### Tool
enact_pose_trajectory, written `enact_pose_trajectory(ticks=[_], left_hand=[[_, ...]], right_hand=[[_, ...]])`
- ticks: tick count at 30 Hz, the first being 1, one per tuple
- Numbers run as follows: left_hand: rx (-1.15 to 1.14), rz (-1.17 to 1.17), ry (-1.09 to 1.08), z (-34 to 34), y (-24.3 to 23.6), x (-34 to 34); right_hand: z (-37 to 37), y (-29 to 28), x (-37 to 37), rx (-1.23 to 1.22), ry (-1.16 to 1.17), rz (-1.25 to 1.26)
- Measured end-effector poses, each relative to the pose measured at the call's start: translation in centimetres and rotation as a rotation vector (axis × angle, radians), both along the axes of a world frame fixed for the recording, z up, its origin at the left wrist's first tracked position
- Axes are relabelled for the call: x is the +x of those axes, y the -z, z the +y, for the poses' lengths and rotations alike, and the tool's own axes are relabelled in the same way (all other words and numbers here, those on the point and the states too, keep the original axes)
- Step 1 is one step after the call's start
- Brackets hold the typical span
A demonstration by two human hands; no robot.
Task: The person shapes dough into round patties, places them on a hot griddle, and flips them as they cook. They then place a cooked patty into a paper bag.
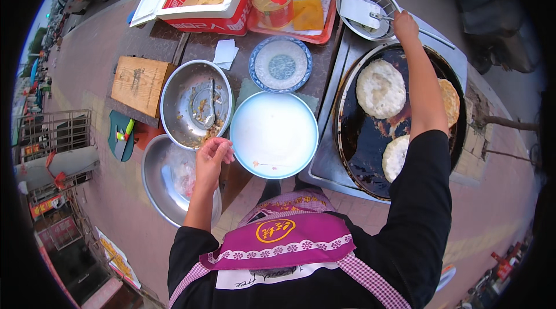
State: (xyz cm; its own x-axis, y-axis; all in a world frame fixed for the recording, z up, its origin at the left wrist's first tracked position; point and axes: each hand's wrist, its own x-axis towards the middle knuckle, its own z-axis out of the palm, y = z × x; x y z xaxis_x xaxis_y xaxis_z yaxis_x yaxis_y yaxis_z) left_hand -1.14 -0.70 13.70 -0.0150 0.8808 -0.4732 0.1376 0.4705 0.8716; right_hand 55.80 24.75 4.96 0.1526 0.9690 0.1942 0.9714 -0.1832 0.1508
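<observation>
The work as a whole looks to be at the frying step, centred on the wide round black griddle [362,150] with its dark oily surface; the next move probably calls for bringing a utensil over it to turn or lift a bread, with the bare forearm kept clear of the hot surface. Left of the griddle sits the round white basin with a pale blue rim [274,129], and beyond that the deep round stainless-steel bowl [179,92] with scraps of filling in it. The smaller round silver metal bowl [379,1] stands at the griddle's far edge. On the griddle lie two pale round flatbreads, one [381,89] left of the right forearm and the other [395,158] nearer the body, partly hidden by the black sleeve, while a golden-brown round flatbread [449,102] shows to the forearm's right. All three are nearer the body than the right hand [406,24], and well to the right of the left hand [214,154]. The right hand grasps a slim silver metal handle [380,17] over the metal bowl, its working end unclear; the left, half-curled between steel bowl and basin, appears to hold nothing
</observation>
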Motion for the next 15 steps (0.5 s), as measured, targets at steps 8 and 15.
enact_pose_trajectory(ticks=[8, 15], left_hand=[[-0.035, -0.108, -0.123, -1.3, -0.9, -0.2], [0.018, -0.185, -0.073, -0.6, -1.8, -1.1]], right_hand=[[3.8, 4.4, 1.4, -0.247, -0.044, -0.396], [-3.8, -3.1, 0.9, 0.088, -0.202, -0.460]])
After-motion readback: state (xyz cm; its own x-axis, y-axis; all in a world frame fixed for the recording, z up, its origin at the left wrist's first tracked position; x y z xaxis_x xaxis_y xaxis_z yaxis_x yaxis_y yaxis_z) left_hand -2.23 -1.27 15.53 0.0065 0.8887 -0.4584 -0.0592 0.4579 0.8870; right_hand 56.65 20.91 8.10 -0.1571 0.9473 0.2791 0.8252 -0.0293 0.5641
